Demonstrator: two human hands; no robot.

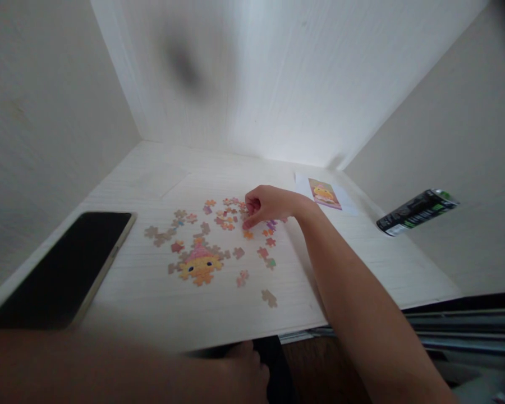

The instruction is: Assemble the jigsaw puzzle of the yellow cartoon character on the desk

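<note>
My right hand is over the loose jigsaw pieces, fingers curled and thumb pointing down. Its thumb tip is at an orange piece; whatever the fingers pinch is hidden. Left of it and closer to me lies a joined section of the puzzle, showing a yellow face with two eyes under a pink hat. My left hand is below the table's front edge, over dark cloth. Its knuckles look bent, but the fingertips are out of sight.
A phone with a black screen lies on the left. At the back right is a paper with a printed picture of the yellow figure. A dark can-shaped container stands at the right. White panels wall the table.
</note>
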